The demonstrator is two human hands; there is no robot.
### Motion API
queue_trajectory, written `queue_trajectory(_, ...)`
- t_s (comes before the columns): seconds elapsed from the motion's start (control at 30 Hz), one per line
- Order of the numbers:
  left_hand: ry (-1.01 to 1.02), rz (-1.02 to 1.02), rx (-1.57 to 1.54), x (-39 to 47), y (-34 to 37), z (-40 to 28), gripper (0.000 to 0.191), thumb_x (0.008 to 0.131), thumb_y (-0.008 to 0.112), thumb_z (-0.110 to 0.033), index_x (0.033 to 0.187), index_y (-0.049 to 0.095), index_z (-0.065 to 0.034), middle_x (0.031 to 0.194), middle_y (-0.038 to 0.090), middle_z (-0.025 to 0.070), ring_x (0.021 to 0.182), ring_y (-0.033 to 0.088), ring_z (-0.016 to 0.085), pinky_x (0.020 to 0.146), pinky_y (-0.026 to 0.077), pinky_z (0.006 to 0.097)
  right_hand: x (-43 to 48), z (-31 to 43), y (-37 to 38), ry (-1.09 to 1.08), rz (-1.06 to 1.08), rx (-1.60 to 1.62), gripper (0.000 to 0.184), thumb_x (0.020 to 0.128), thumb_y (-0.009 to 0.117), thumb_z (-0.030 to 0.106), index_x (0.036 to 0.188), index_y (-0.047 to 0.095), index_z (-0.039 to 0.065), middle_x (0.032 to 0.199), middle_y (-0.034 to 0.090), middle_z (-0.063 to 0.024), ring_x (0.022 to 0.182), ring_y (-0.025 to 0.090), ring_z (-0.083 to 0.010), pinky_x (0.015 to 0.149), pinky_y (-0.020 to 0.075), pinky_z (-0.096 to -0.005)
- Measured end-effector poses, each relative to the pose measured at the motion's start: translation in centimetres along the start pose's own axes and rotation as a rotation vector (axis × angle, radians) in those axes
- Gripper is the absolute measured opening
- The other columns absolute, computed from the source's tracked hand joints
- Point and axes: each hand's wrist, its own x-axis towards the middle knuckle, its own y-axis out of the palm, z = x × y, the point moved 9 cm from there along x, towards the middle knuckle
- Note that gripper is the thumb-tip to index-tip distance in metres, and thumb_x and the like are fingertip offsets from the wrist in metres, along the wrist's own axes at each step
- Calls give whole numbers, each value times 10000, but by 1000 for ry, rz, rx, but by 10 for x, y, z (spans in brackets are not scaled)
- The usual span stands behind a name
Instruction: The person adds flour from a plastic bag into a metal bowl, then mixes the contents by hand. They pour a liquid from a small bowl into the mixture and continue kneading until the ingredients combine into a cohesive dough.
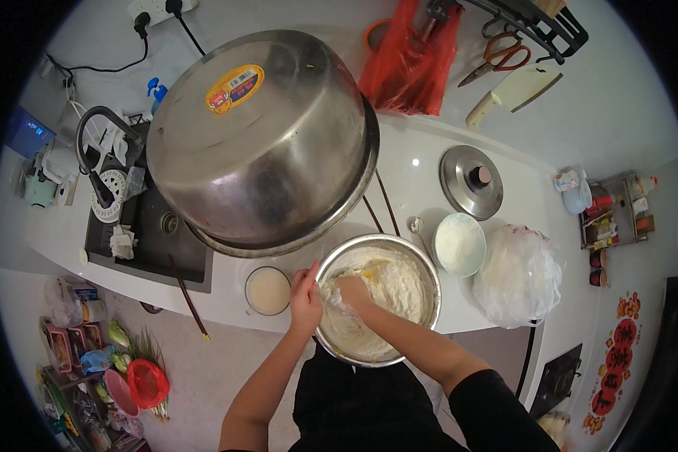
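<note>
A stainless steel mixing bowl (pixel 436 282) stands at the counter's front edge, right against my body. It holds white flour (pixel 404 282), partly clumped, with a small yellow patch near the middle. My left hand (pixel 306 299) grips the bowl's left rim, thumb up along the metal. Inside the bowl, my right hand (pixel 353 291) is pushed down into the flour. Its fingers are bent downward and mostly hidden. Left of the bowl is a glass cup of cloudy, pale liquid (pixel 268 291). On the right, a pale green bowl (pixel 459 244) contains white powder beside a spoon (pixel 418 229).
A huge upturned metal basin (pixel 260 147) covers much of the counter and overhangs the sink (pixel 147 226). Chopsticks (pixel 189 296) jut past the front edge. A pot lid (pixel 471 182) and a white plastic bag (pixel 518 277) lie right. A cleaver (pixel 514 93) and scissors (pixel 494 59) hang behind.
</note>
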Motion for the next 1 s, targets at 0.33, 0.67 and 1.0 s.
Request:
queue_trajectory(0.33, 19, 26, -46, 1, 1, 3, 431, 823, 422, 66, 1224, 536, -43, 912, 529, 132, 780, 511, 231, 718, 424, 289, -82, 31, 4, -527, 355, -83, 220, 750, 552, 139, 948, 636, 92, 1076, 565, -195, 994, 552, -342, 842, 420, -449)
queue_trajectory(0.67, 3, 23, -56, -1, 0, 4, 431, 822, 431, 78, 1220, 539, -47, 922, 527, 128, 813, 518, 232, 749, 426, 286, -126, -11, -67, -590, 402, -285, 249, 714, 561, 91, 939, 666, 76, 1137, 531, -102, 1094, 473, -290, 873, 450, -380)
queue_trajectory(1.0, -22, 12, -92, -2, 1, 8, 415, 837, 431, 61, 1216, 546, -61, 943, 527, 129, 801, 523, 226, 727, 434, 282, -150, 29, -24, -787, 497, -435, 315, 772, 522, 112, 1075, 583, 52, 1268, 454, -133, 1122, 427, -294, 916, 415, -385)
